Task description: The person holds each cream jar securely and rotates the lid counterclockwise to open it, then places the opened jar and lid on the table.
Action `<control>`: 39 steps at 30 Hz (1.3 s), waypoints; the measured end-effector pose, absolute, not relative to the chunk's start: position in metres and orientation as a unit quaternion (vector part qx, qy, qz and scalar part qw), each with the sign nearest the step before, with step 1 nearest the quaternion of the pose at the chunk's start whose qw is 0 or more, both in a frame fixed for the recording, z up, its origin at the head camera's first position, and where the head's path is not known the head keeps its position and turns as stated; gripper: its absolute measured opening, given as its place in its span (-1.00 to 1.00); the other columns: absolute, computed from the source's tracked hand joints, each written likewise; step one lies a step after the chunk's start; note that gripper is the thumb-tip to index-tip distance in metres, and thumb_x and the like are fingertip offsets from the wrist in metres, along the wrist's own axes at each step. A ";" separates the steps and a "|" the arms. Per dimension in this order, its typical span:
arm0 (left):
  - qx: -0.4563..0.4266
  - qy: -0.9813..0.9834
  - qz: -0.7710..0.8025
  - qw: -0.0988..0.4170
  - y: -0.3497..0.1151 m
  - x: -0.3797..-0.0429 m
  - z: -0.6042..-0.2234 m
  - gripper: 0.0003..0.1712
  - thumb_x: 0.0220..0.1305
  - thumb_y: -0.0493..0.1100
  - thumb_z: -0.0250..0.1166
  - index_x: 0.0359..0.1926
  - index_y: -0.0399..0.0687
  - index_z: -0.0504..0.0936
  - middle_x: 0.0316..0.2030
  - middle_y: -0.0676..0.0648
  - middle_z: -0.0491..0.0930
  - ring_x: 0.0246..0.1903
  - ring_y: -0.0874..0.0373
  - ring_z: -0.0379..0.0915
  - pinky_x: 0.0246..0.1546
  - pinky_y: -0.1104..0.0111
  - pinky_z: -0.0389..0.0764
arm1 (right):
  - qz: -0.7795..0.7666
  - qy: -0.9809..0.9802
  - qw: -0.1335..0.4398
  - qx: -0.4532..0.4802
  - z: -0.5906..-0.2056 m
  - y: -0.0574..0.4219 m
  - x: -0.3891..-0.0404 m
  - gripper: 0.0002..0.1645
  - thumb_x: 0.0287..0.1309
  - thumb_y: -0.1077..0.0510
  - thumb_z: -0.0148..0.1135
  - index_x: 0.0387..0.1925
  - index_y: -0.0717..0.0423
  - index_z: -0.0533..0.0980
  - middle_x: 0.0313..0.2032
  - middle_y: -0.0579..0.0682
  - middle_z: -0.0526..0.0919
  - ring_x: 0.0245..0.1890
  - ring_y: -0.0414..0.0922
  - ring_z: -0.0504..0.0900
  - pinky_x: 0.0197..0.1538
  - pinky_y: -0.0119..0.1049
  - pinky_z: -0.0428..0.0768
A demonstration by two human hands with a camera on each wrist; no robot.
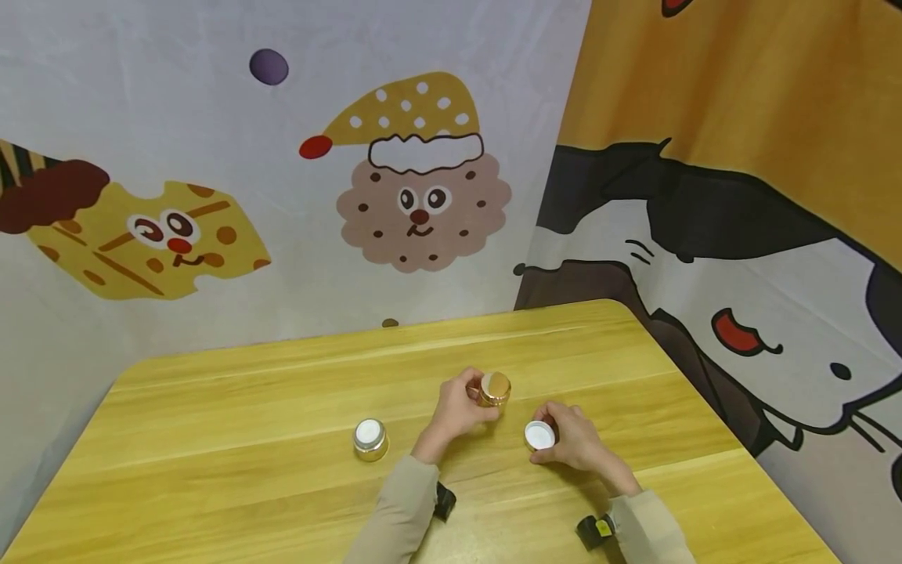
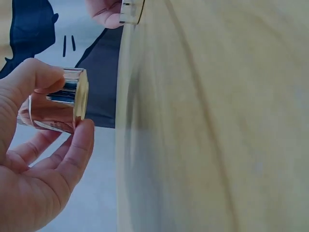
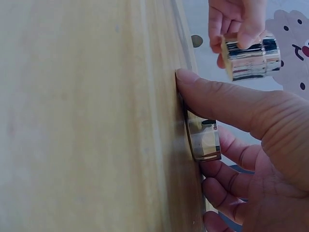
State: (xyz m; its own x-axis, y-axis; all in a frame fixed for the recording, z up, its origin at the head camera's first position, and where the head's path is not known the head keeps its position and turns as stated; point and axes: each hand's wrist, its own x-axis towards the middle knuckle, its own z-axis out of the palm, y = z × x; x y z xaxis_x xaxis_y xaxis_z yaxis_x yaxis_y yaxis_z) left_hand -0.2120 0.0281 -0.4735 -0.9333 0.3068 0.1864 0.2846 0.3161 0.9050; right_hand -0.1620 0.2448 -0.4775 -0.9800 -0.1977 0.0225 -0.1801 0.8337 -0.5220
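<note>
My left hand (image 1: 455,409) grips a shiny gold jar (image 1: 496,389) by its sides, thumb and fingers around it. In the left wrist view the jar (image 2: 58,108) shows mirror-like walls above the tabletop. To the right, my right hand (image 1: 578,440) pinches a round gold lid (image 1: 539,435) whose white inside faces up. The right wrist view has this lid (image 3: 205,137) right at the table surface, with the thumb on one side and fingers on the other. A second gold jar (image 1: 370,441) with a white round top stands upright, left of my left forearm.
The wooden table (image 1: 247,486) has rounded far corners. Behind it hangs a pale cloth (image 1: 211,117) printed with cartoon food, and at the right a curtain (image 1: 705,94) with a large cartoon animal. Black wrist cameras (image 1: 594,532) sit at both cuffs.
</note>
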 end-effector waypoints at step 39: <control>0.105 0.716 0.688 -0.047 0.000 -0.174 -0.401 -0.54 -0.19 -0.47 0.37 -0.15 -0.48 0.49 -0.31 -0.23 0.51 -0.28 -0.05 0.43 -0.30 0.22 0.61 | -0.268 0.957 0.021 -0.108 -0.477 0.246 -0.162 -0.39 -0.48 0.09 0.63 -0.30 0.02 0.45 -0.34 -0.15 0.51 -0.26 -0.12 0.35 -0.22 -0.21 0.30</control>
